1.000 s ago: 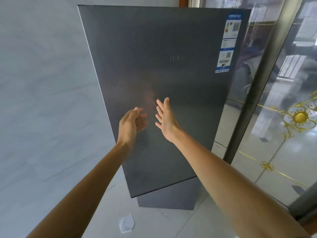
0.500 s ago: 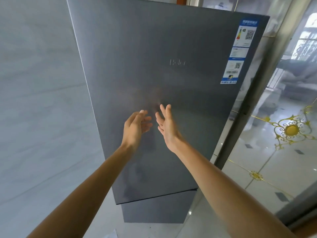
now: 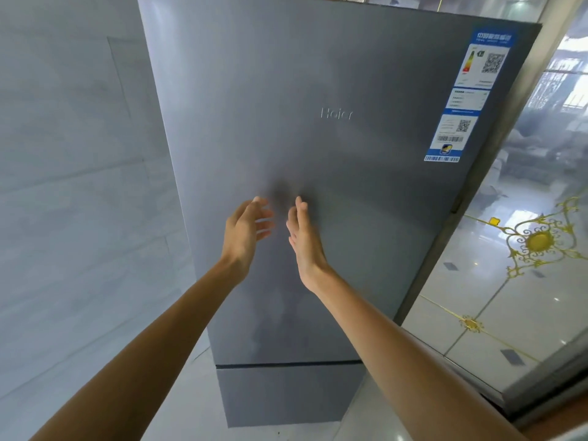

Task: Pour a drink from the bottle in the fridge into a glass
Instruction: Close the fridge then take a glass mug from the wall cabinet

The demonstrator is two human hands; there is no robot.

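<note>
Two hands, left hand (image 3: 246, 232) and right hand (image 3: 305, 240), hover empty with fingers loosely spread, side by side at the front of one fridge (image 3: 366, 192): tall, matte grey, shut, with one blue-and-white label (image 3: 471, 100) at its upper right corner.

You face 1 fridge (image 3: 350, 173) | you count 2 fronts on it: 1 upper door (image 3: 381, 265), 1 lower drawer front (image 3: 280, 396) | 1 label strip (image 3: 467, 103) carrying 2 QR codes (image 3: 493, 62) | 2 grips of yours in view: 1 left grip (image 3: 245, 237), 1 right grip (image 3: 305, 240) | 2 gold floor ornaments (image 3: 537, 241)
</note>
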